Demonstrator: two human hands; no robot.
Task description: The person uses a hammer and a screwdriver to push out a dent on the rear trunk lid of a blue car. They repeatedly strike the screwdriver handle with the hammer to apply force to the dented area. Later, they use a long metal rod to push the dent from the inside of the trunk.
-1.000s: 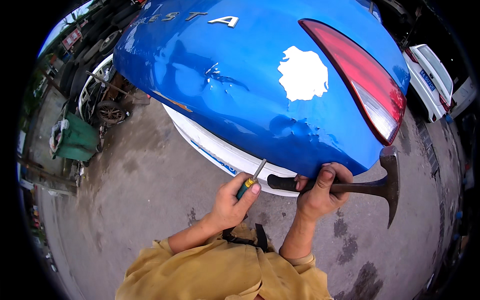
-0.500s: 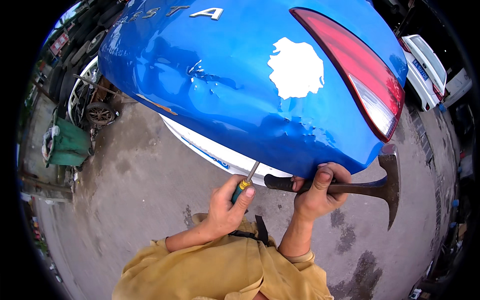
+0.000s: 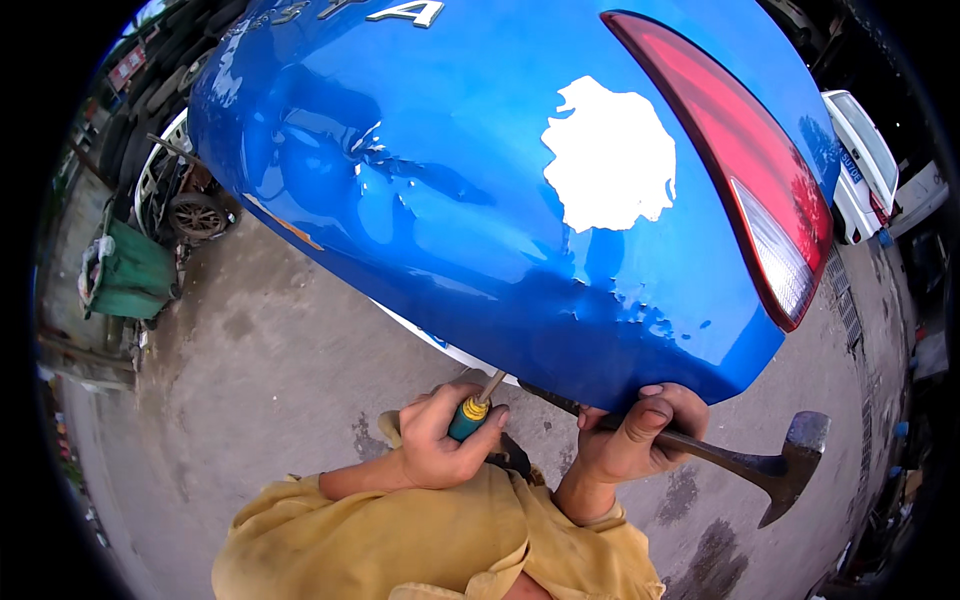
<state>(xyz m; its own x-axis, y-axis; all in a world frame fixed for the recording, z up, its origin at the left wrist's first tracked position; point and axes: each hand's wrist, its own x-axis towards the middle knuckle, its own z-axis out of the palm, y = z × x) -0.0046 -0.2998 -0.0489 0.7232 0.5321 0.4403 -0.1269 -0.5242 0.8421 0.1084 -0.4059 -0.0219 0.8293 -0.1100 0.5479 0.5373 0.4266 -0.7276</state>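
A dented blue car trunk lid [image 3: 470, 230] fills the upper part of the head view, with creases, flaking paint and a ragged white patch [image 3: 610, 155]. My left hand [image 3: 440, 440] is closed around a screwdriver [image 3: 467, 417] with a green and yellow handle; its shaft points up toward the lid's lower edge, where the tip is hidden. My right hand [image 3: 640, 440] grips a hammer [image 3: 740, 460] by its shaft, and its fingers also touch the lid's lower edge. The hammer's metal head points right; part of its dark grip is hidden behind the lid.
A red and clear tail light [image 3: 735, 170] sits on the right of the lid. On the left are a green bin [image 3: 135, 268], a loose wheel [image 3: 198, 215] and stacked tyres [image 3: 150, 100]. A white car [image 3: 862, 165] stands at the right on the stained concrete ground [image 3: 280, 350].
The lid's lower edge now sits lower in view. My right hand has moved down with it, and the hammer tilts with its head lower. The screwdriver and left hand have also lowered a little.
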